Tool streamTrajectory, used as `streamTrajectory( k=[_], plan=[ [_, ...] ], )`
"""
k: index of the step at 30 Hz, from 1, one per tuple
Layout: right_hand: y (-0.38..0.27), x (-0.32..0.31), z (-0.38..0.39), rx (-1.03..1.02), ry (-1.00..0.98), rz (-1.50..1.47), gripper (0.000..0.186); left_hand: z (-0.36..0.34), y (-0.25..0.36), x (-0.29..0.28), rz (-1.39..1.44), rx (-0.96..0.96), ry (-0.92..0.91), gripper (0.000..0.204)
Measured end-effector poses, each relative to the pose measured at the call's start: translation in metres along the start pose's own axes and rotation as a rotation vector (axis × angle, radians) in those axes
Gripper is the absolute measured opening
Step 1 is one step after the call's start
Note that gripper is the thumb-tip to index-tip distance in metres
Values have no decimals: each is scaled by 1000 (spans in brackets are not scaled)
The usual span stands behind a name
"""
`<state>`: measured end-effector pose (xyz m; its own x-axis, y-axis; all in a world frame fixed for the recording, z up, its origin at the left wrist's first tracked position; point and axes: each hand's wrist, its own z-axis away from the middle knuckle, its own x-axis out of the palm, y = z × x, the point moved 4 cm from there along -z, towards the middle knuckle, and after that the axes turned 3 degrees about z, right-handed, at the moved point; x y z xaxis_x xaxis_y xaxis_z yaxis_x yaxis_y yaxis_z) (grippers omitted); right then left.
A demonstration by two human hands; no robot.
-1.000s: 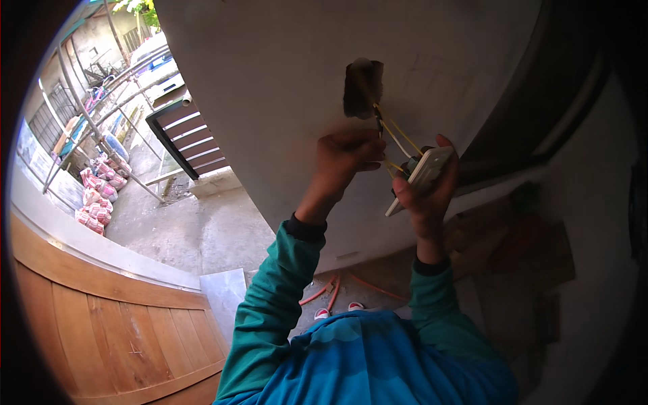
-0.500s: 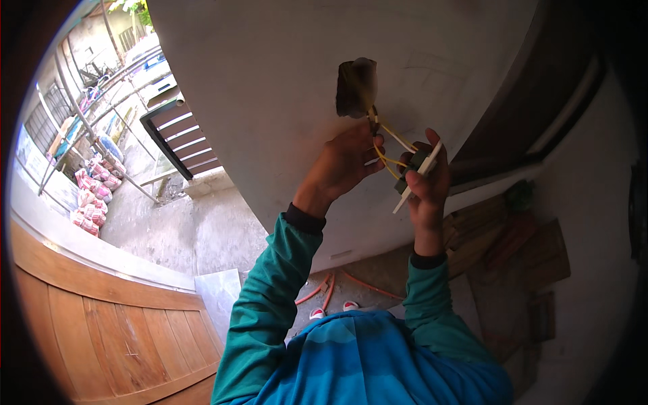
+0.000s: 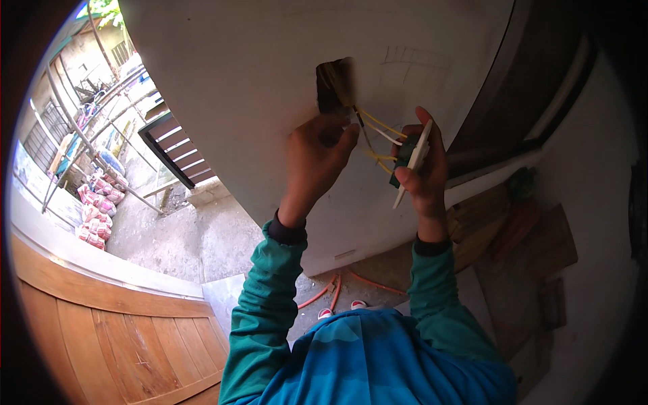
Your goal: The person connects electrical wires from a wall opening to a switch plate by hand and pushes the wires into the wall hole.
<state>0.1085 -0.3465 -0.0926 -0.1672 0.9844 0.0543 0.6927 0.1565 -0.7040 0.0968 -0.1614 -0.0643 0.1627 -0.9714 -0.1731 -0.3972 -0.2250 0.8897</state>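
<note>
A pale wall plate (image 3: 420,156) with a dark green wiring block on its back is tilted on edge in my right hand (image 3: 429,177), thumb on one side and fingers on the other. Yellow and white wires (image 3: 382,128) run from that block to a rectangular hole (image 3: 333,86) cut in the wall. Just below the hole is my left hand (image 3: 316,162), its fingers curled toward the thumb beside the wires. Those fingertips are partly hidden and a little blurred, so what they pinch does not show.
Right of the wall is a dark-framed opening (image 3: 520,88). Below it stand boards and boxes (image 3: 480,212). Orange tubing (image 3: 337,291) lies on the floor by my feet. A wooden panel (image 3: 135,344) fills the lower left; outdoors are a slatted gate (image 3: 174,148) and stacked bags (image 3: 96,216).
My left hand has moved off the wires' middle, up and left toward the hole's lower edge. My right hand still holds the wall plate. The whole view has shifted slightly.
</note>
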Motion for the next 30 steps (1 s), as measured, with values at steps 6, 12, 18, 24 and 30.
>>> streamTrajectory(
  k=[6, 12, 18, 24, 30],
  plan=[
    [-6, 3, -8, 78, -8, -146, 94, 8, 22, -12, -477, 771, -3, 19],
    [5, 0, -10, 122, -66, -235, 94, -3, 31, -8, -647, 1025, -195, 22],
    [10, 4, -17, 141, -178, -339, 98, -3, 48, -3, -503, 949, -330, 17],
    [4, 19, -16, 78, -195, -596, 91, 2, 51, 4, -479, 769, -298, 11],
    [11, 23, -13, 117, -107, -645, 85, 7, 49, 8, -464, 806, -271, 19]
  ],
)
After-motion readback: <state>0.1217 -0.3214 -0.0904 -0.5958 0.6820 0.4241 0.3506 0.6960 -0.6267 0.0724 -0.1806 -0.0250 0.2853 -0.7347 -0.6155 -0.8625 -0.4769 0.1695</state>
